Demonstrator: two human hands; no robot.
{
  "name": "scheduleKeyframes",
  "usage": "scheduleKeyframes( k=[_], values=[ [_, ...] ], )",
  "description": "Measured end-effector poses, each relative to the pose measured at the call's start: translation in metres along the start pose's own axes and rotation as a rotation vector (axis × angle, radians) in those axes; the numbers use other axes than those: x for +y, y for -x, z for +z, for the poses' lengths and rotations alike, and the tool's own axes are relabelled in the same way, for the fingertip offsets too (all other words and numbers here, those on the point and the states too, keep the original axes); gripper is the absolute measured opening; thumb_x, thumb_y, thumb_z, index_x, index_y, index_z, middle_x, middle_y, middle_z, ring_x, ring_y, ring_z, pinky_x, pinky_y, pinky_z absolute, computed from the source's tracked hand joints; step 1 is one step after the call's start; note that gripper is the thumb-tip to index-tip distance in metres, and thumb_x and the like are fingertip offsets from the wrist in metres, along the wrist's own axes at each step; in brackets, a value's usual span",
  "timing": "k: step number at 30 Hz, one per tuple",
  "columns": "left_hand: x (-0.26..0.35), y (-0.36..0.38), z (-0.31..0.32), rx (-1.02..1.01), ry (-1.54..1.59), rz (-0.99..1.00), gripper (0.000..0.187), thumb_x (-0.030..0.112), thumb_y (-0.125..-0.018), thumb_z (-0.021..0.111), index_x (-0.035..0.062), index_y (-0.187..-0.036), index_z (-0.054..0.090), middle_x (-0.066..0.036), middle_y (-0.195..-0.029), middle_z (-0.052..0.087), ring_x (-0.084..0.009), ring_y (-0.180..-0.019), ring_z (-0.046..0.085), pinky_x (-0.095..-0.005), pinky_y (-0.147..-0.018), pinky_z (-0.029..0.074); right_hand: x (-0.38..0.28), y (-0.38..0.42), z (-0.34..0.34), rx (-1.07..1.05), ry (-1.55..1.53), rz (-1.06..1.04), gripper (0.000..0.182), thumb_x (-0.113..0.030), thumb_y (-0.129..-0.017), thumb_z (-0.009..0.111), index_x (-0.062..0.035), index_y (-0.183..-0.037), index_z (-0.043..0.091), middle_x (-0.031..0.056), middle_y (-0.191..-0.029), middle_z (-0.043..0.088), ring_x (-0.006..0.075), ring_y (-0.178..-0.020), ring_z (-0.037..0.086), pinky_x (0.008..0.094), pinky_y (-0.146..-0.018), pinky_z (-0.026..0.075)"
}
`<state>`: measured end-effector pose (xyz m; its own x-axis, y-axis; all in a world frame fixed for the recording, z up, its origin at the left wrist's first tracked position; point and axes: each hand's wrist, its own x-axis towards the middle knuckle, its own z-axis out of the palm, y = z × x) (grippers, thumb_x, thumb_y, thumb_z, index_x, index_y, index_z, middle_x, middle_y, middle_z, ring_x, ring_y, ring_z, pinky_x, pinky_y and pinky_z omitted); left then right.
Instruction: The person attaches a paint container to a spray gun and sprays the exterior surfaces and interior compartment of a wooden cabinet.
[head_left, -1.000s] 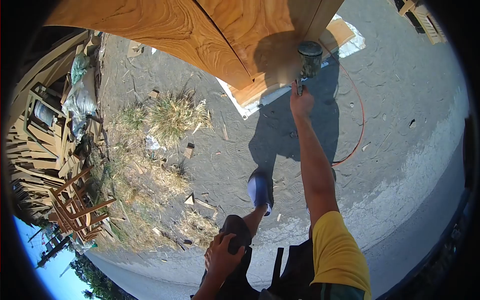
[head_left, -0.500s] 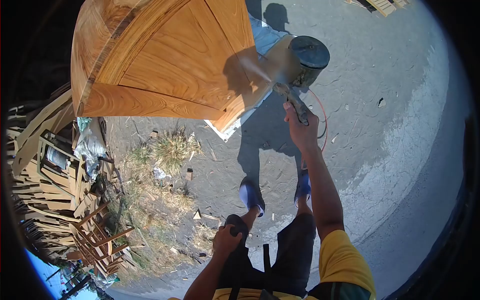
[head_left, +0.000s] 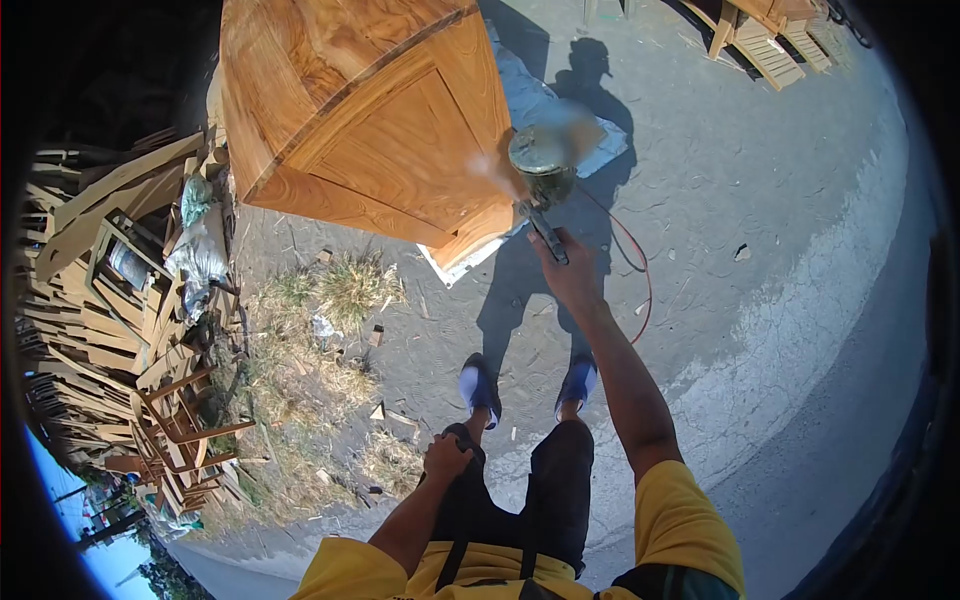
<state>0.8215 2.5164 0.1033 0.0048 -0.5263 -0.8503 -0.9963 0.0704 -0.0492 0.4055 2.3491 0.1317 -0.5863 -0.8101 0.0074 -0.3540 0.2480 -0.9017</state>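
My right hand [head_left: 570, 268] is wrapped around the handle of a spray gun [head_left: 541, 230]. A round, dark, lidded paint cup [head_left: 545, 180] sits at the gun's front end, partly blurred. Pale mist hangs between the gun and the side of a varnished wooden cabinet [head_left: 380, 150], with a recessed panel facing me. The gun is close to the cabinet's right lower edge, apart from it. My left hand [head_left: 447, 458] rests at my left knee, fingers curled over the dark trouser leg [head_left: 462, 436]. A red hose [head_left: 648, 285] trails behind the gun.
A white sheet [head_left: 460, 268] lies under the cabinet. Dry grass tufts [head_left: 350, 290] and wood scraps dot the ground. To the left stand a heap of boards [head_left: 100, 330], plastic bags [head_left: 198, 255] and a wooden chair frame [head_left: 180, 430]. More wooden furniture [head_left: 768, 50] stands at the far right.
My right hand and the spray gun have moved left and down in view. More of the cabinet's top now shows, and the camera view has shifted. My left hand stays at my knee.
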Motion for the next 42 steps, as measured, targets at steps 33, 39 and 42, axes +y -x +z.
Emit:
scheduleKeyframes(
  k=[33,39,42],
  values=[
    [-0.101,0.208,0.180,0.024,1.001,-0.048,0.037,0.031,-0.094,0.077,0.0049,-0.121,0.077,-0.013,-0.095,0.079,-0.0194,-0.079,0.072,-0.0350,-0.072,0.057,-0.360,-0.043,-0.155,-0.233,0.165,-0.322,0.052,-0.050,-0.100,0.070,0.0016,-0.092,0.071,0.0233,-0.073,0.069,0.0423,-0.068,0.069,0.0460,-0.063,0.052],
    [-0.065,0.282,0.172,-0.297,1.456,0.074,0.044,0.030,-0.095,0.076,0.0050,-0.131,0.071,-0.012,-0.121,0.074,-0.0212,-0.108,0.069,-0.0379,-0.093,0.053,-0.407,-0.086,-0.149,-0.396,0.272,-0.271,0.050,-0.048,-0.100,0.070,0.0016,-0.102,0.074,0.0247,-0.080,0.072,0.0406,-0.076,0.073,0.0437,-0.069,0.055],
    [-0.050,0.305,0.131,-0.516,1.760,0.115,0.049,0.031,-0.095,0.076,0.0050,-0.136,0.067,-0.010,-0.133,0.070,-0.0213,-0.120,0.066,-0.0390,-0.103,0.050,-0.432,-0.131,-0.117,-0.344,0.293,-0.390,0.050,-0.048,-0.101,0.070,0.0004,-0.109,0.075,0.0278,-0.088,0.073,0.0403,-0.085,0.074,0.0425,-0.074,0.056]
  ],
)
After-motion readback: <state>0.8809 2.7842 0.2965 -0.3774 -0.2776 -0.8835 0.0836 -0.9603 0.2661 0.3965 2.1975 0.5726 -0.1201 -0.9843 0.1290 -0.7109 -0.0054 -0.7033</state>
